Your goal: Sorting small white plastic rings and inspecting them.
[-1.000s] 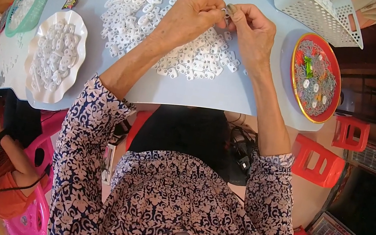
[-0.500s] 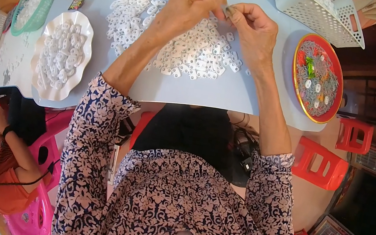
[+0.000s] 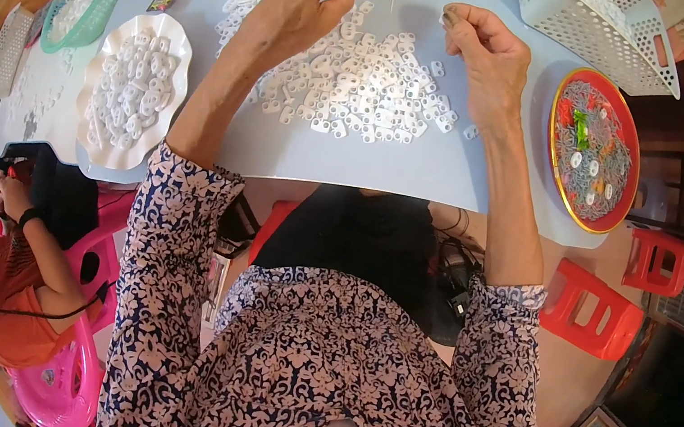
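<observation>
Over the far part of the pale blue-grey table (image 3: 315,156), both hands are raised and apart. My left hand (image 3: 303,10) is closed, its fingers curled above the left side of a spread of small white plastic pieces with holes (image 3: 373,91). Whatever it may hold is hidden. To the right of that spread, my right hand (image 3: 490,57) pinches with thumb and forefinger. Something small and dark shows at the fingertips, too small to name. A red bowl with a gold rim (image 3: 629,186) stands right of this hand, filled with grey stringy bits and several white pieces.
A white scalloped dish (image 3: 88,109) of white pieces is at the left, with a green basket (image 3: 57,40) beyond it. A small wrapped packet (image 3: 161,2) lies nearby. A white perforated basket (image 3: 567,29) stands far right. Red stools (image 3: 595,308) and a seated person (image 3: 26,295) are around the table.
My hands, together at the fingertips before, have come apart. The left moved left and its fingers curled in; the right kept its pinch. The whole view shifted slightly.
</observation>
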Available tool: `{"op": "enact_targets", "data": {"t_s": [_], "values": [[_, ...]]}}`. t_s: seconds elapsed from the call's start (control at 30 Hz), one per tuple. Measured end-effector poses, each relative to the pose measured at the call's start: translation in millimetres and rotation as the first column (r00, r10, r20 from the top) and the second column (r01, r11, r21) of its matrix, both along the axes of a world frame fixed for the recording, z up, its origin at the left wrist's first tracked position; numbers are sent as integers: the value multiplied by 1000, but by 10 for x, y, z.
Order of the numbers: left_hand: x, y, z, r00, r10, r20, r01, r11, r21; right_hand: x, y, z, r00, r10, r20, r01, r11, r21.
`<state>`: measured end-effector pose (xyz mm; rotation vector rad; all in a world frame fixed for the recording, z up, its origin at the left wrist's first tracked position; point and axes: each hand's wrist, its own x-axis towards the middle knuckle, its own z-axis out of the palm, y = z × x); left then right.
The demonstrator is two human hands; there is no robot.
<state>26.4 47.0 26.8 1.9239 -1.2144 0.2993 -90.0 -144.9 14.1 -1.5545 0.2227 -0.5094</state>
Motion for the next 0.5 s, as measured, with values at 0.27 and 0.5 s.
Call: {"op": "enact_targets", "data": {"t_s": [0.27,0.5], "values": [[-89,222,-7,994,71,83,-75,996,42,3,-12,-4,1000,24,-19,-24,1000,7],[-221,305,-57,979,39,200,-90,964,249,5,28,31,1000,23,-13,-22,999,30]]}}
